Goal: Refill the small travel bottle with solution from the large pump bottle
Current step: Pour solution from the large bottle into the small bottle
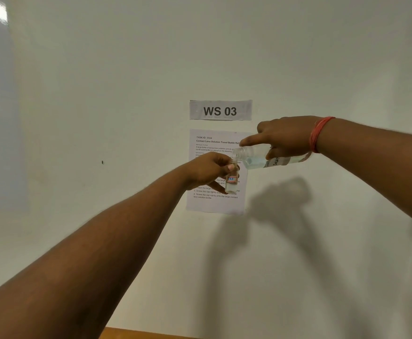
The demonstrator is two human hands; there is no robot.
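Right hand (285,135) grips large bottle (268,159) tipped near horizontal, long axis left-right, open neck pointing left just above small travel bottle (231,178), which left hand (207,171) pinches upright, mid-air before the wall sheet (214,201); mouths look aligned, maybe touching, flow unclear; small bottle partly filled

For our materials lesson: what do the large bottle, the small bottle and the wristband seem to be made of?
Large bottle: clear, smooth plastic, probably; the liquid shows through the wall. Small bottle: also see-through, plastic or glass, too small to tell. Wristband: red threads or thin elastic bands, seen as several fine strands; matte.
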